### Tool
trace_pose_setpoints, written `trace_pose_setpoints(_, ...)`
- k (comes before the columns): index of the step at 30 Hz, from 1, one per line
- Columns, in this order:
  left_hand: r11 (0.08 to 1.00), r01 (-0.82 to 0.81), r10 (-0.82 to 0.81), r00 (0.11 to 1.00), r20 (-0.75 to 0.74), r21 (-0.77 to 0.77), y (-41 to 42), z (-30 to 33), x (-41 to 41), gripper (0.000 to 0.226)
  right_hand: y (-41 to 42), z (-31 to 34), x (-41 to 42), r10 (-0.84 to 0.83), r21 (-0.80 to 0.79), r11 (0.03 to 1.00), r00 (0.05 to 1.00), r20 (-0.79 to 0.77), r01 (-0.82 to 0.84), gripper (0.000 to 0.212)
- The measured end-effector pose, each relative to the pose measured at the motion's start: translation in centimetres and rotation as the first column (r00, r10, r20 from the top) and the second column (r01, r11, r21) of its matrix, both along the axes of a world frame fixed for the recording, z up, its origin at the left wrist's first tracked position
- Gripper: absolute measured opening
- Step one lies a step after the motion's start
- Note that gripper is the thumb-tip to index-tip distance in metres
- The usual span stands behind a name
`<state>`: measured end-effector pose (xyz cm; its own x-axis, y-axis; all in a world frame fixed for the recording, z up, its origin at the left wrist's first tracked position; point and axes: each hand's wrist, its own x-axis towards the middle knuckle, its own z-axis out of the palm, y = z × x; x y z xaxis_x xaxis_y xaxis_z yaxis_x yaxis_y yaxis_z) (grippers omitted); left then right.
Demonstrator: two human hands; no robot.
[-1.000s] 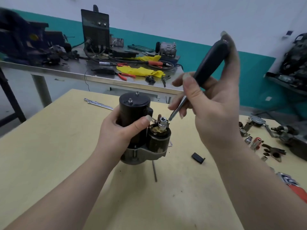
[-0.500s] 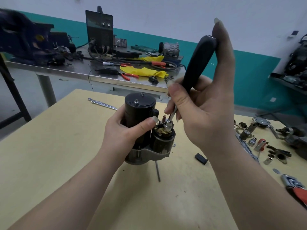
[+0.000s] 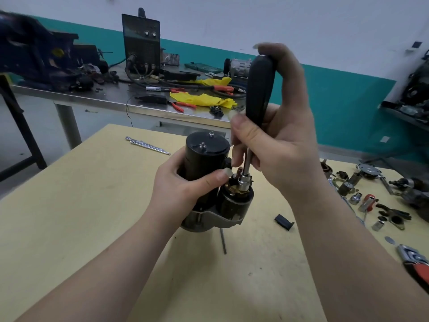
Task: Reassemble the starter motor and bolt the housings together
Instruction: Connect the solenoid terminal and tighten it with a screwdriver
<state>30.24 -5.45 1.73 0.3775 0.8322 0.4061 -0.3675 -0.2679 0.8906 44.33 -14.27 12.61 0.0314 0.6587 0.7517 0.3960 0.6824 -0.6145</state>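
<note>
A: What do you see, largest first?

B: I count one wooden table [image 3: 69, 217] and one starter motor [image 3: 206, 182] standing upright near its middle. My left hand [image 3: 183, 189] wraps the motor's black body.

A: And the right?

B: My right hand [image 3: 278, 145] grips one black-handled nut driver [image 3: 258, 89], held vertical, its socket [image 3: 244, 183] seated on a terminal atop the motor. One small black clip [image 3: 283, 221] lies nearby.
</note>
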Motion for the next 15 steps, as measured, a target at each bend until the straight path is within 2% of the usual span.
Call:
trace_pose_setpoints(6,0.993,-0.074,0.076,0.997,0.021,-0.087,0.8,-0.2,-0.3,0.066,-1.4,1.0,0.4,0.036,-0.010,0.999,0.999,0.009,-0.036,0.058)
trace_pose_setpoints(8,0.993,-0.072,0.074,0.997,0.022,-0.093,0.9,-0.3,-0.4,0.067,-1.0,1.5,0.1,-0.010,-0.035,0.999,1.000,0.006,0.010,0.061)
trace_pose_setpoints(11,0.995,-0.074,0.075,0.997,0.016,-0.067,0.6,-0.2,-0.4,0.067,-0.3,1.5,-0.5,-0.173,-0.071,0.983,0.984,-0.031,0.170,0.072)
trace_pose_setpoints(13,0.996,-0.069,0.070,0.998,0.009,-0.058,0.4,-0.2,-0.3,0.067,0.0,1.2,-1.0,-0.235,-0.047,0.971,0.971,-0.048,0.233,0.079)
trace_pose_setpoints(15,0.996,-0.073,0.073,0.997,-0.003,-0.054,0.3,-0.1,-0.2,0.067,0.1,1.0,-1.4,-0.233,-0.001,0.972,0.969,-0.076,0.234,0.071)
